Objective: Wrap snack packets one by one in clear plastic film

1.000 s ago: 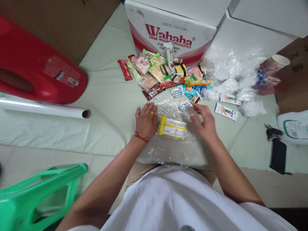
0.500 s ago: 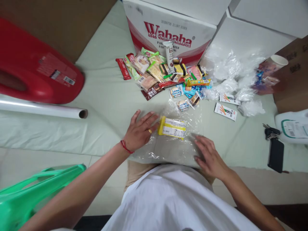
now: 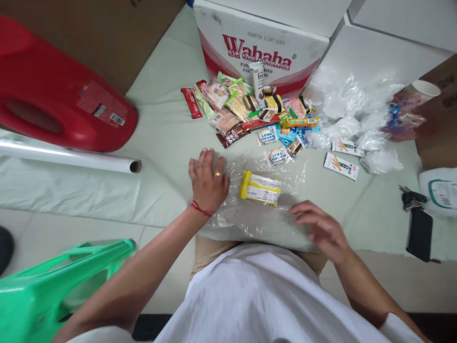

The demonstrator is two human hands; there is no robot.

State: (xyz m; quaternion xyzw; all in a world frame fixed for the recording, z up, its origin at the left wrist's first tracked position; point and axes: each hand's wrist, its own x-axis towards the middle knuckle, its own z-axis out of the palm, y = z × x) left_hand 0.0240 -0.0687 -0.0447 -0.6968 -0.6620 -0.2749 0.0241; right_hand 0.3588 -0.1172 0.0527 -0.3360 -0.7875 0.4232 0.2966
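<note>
**Yellow snack packs [image 3: 262, 188] lie crosswise on clear film [image 3: 257, 220], a hand on either side**

Nearest, at left, a green stool [image 3: 32, 286] stands on the floor. The right hand [image 3: 323, 228] is at the film's near right part, fingers partly bent; whether it pinches the film I cannot tell. A black case [image 3: 419, 233] lies farther right, with keys [image 3: 410, 197] at its far end.

The left hand [image 3: 209, 183] is palm down on the film's left part, fingers spread and pointing far, grasping nothing. The packs lie flat near the film's middle, between the hands. Their long axis runs left to right, the right end tipped slightly nearer, and a yellow crimped end points left.

A small biscuit packet [image 3: 278, 155] lies at the film's far edge. At left are a white roll [image 3: 71, 155] and, beyond it, a red jug [image 3: 103, 114]. Beyond the biscuit packet, a snack heap [image 3: 246, 102] crowds the far side, backed by a white-and-red carton [image 3: 264, 28]; plastic-wrapped bundles [image 3: 339, 105] fill the far right.
</note>
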